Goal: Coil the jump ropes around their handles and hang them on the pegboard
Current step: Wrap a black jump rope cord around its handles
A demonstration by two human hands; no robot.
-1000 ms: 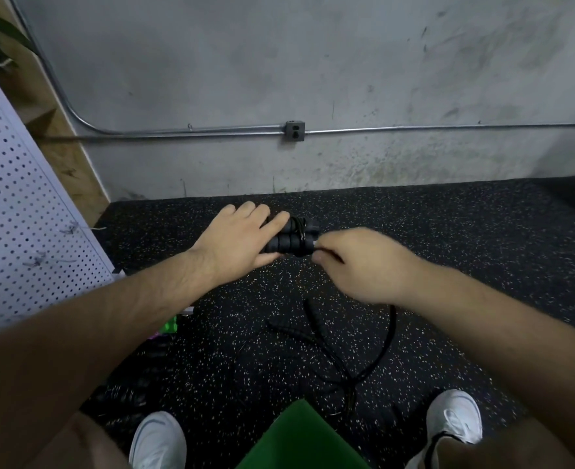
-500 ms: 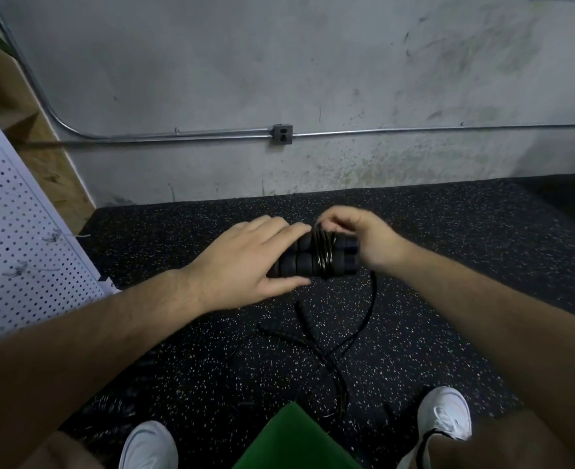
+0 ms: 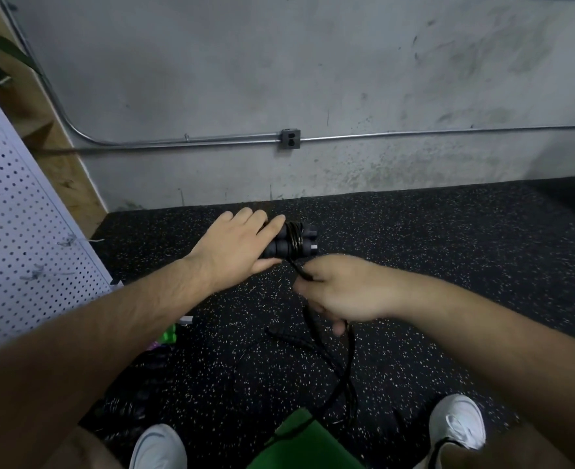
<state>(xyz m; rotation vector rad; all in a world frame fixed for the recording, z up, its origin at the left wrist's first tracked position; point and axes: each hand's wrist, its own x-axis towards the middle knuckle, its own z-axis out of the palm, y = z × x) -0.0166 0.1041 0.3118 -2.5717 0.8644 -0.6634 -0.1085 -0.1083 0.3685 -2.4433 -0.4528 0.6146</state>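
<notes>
My left hand (image 3: 235, 247) grips two black jump-rope handles (image 3: 288, 243) held side by side, and a few turns of black rope are wound around them near their right ends. Just below and to the right, my right hand (image 3: 342, 289) holds the black rope (image 3: 345, 363) where it leaves the handles. The slack hangs down in loops toward the floor between my shoes. A white pegboard (image 3: 18, 238) with small wire hooks leans at the left edge.
Black speckled rubber flooring (image 3: 431, 238) runs to a grey concrete wall with a metal conduit and outlet box (image 3: 290, 139). My white shoes (image 3: 457, 423) are at the bottom. A green object (image 3: 299, 445) sits between them, and small green items (image 3: 167, 335) lie by the pegboard's foot.
My right hand has moved from the top of the handles down and toward me, pulling the rope below them. My left hand keeps its hold on the handles.
</notes>
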